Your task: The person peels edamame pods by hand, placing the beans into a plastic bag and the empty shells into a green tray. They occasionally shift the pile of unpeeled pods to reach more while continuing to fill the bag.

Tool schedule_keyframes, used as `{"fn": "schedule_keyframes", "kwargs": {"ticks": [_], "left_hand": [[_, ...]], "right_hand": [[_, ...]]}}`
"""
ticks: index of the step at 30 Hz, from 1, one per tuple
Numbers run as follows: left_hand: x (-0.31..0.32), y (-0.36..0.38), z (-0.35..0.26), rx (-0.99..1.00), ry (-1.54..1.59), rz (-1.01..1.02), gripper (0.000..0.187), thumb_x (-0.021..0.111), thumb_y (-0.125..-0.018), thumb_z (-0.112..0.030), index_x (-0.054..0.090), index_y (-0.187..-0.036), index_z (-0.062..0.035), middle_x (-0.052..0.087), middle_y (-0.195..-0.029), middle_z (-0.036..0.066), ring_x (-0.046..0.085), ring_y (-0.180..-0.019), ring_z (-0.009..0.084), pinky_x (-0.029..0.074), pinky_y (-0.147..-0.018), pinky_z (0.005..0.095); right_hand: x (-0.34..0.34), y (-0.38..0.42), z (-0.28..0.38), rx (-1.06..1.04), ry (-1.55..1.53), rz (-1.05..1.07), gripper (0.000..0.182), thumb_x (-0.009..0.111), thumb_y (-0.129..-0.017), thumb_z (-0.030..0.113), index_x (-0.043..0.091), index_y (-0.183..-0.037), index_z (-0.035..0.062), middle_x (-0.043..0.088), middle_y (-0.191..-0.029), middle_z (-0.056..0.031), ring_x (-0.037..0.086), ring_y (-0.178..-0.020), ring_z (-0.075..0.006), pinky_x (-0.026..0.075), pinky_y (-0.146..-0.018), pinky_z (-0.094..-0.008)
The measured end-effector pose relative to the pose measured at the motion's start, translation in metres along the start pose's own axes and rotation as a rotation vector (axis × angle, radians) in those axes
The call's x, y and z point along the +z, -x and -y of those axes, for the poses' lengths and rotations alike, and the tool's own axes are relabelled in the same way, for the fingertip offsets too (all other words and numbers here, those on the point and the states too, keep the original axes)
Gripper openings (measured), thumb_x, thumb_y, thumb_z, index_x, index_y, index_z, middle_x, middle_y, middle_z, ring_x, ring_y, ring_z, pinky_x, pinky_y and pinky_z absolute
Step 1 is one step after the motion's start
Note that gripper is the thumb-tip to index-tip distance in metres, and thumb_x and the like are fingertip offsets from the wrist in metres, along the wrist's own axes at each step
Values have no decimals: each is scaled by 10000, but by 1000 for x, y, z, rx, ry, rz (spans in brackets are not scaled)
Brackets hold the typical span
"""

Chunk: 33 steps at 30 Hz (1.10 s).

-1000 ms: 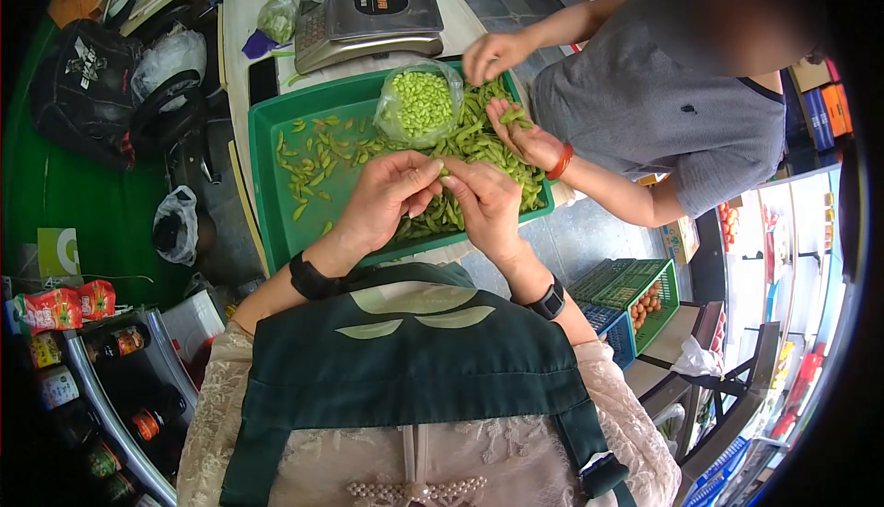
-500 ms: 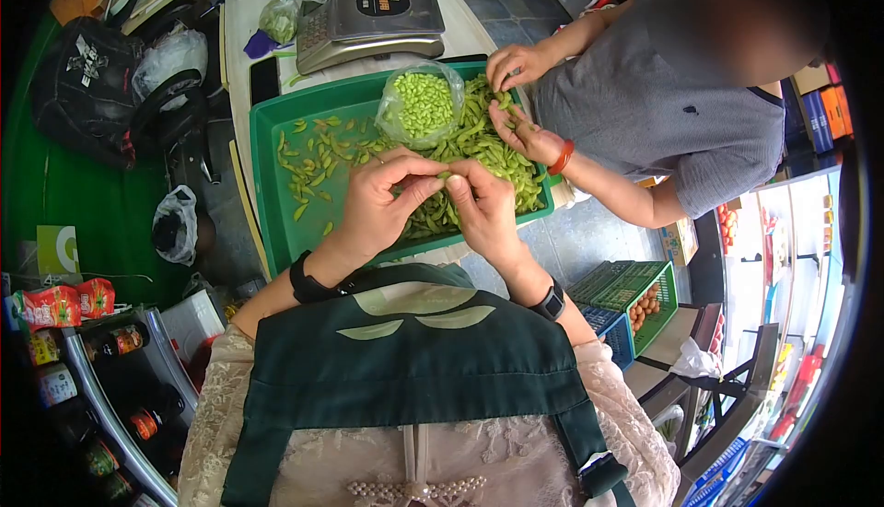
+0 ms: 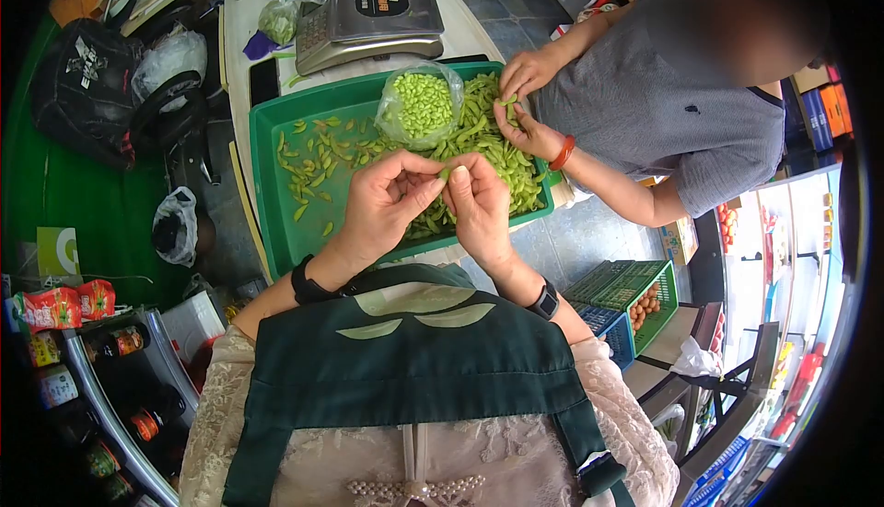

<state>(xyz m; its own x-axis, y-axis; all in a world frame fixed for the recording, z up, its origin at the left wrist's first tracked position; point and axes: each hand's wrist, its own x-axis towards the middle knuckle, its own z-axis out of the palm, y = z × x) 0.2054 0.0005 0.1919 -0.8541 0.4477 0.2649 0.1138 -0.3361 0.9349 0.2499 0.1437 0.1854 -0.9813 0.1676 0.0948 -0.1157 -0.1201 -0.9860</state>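
Observation:
My left hand [image 3: 385, 198] and my right hand [image 3: 479, 205] meet above a green tray [image 3: 267, 175], their fingertips pinching one green soybean pod [image 3: 446, 174] from both sides. Most of that pod is covered by my fingers. Below them in the tray lies a heap of soybean pods [image 3: 516, 168], with empty-looking or loose pods [image 3: 318, 162] scattered on the left. A clear plastic bag [image 3: 391, 125] full of shelled green beans [image 3: 425, 102] sits in the tray just beyond my hands.
Across the tray's right end, a co-worker in a grey shirt [image 3: 626, 111] handles a pod with both hands. A metal weighing scale [image 3: 382, 10] stands behind the tray. Green and blue crates [image 3: 668, 300] are at the lower right; shelves with bottles [image 3: 124, 341] stand at the lower left.
My hands stay together on the pod, the right one shifted slightly left with its thumb turned up. The co-worker's hands have come together around a pod.

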Motion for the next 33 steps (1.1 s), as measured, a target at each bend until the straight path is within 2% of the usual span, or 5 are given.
{"fn": "schedule_keyframes", "kwargs": {"ticks": [7,10,12,15,33], "left_hand": [[0,0,-6,-29,-20,-70,112,633,-888,-32,621,-978,34,636,-859,33,591,-768,58,476,-654,191],[-2,1,-7,-69,-27,-55,140,622,-898,-44,619,-1018,28,636,-888,37,598,-791,70,475,-659,193],[-4,0,-6,-67,-19,-47,160,610,-905,-46,617,-1051,20,634,-913,38,602,-809,80,472,-662,194],[-5,-1,-4,-68,20,-42,172,603,-908,-45,617,-1064,25,639,-900,34,601,-802,84,474,-679,196],[-13,-7,-17,-177,25,35,171,624,-871,-27,678,-1026,23,646,-866,30,539,-697,65,420,-591,201]], "right_hand": [[5,-1,11,20,-115,-1,136,582,-939,124,550,-981,-1,554,-668,24,444,-584,-36,368,-516,-204],[-3,-3,11,-109,300,-84,130,633,-890,89,562,-962,8,578,-680,-24,494,-555,-97,407,-509,-259],[-7,-5,19,-442,796,-28,179,686,-809,44,575,-947,21,589,-695,-85,560,-564,-206,443,-514,-323],[-8,-9,22,-627,871,-8,241,709,-752,23,580,-955,33,582,-680,-110,582,-592,-288,453,-510,-346],[-12,-14,30,-758,1024,79,183,737,-730,72,573,-800,32,577,-666,-87,572,-570,-264,443,-497,-354]]}}
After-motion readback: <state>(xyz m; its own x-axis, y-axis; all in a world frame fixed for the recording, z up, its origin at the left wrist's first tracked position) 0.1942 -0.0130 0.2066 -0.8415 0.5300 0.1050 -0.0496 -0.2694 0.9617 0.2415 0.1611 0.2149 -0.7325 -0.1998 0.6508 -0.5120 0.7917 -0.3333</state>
